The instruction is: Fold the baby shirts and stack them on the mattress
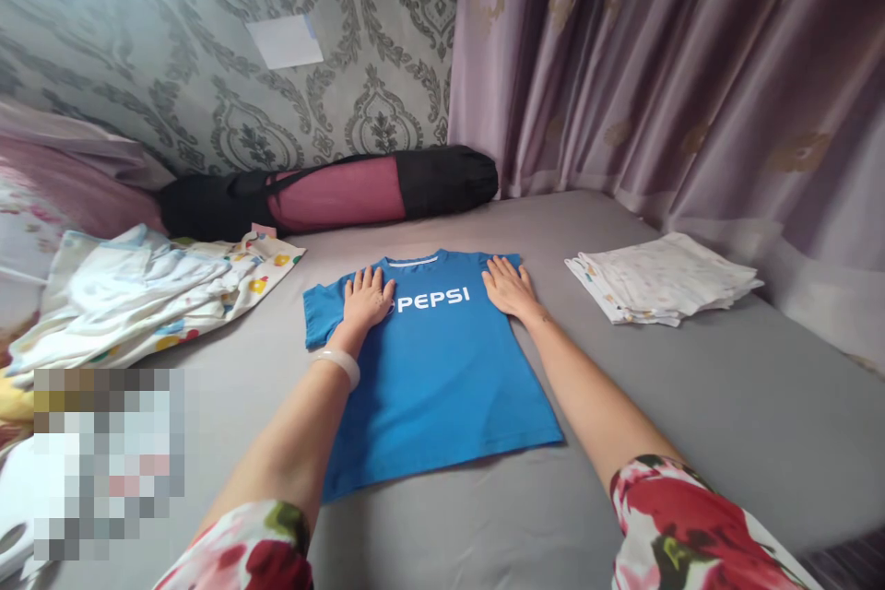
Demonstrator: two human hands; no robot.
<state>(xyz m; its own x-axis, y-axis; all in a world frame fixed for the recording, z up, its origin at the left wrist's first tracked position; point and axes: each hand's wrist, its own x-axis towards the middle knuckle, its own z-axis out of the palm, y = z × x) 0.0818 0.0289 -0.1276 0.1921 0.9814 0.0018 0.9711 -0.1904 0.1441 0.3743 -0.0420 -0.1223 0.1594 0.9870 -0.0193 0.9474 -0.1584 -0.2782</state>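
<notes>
A blue T-shirt (435, 378) with white "PEPSI" lettering lies spread flat, its neckline away from me and its hem towards me. My left hand (366, 299) rests palm down on its upper left chest, fingers stretched out, covering part of the print beside the letters. On the upper right, near the sleeve, my right hand (510, 286) lies flat with its fingers extended. Neither hand grips the cloth. A pale bangle (340, 367) circles my left wrist. Slight creases show across the lower part of the shirt.
The shirt lies on a grey bed sheet (691, 406). To the right sits a stack of folded white cloths (667, 277). Patterned light-coloured clothes (152, 286) are heaped at the left. A long black-and-maroon bag (338, 192) lies along the wall, beside purple curtains (622, 64).
</notes>
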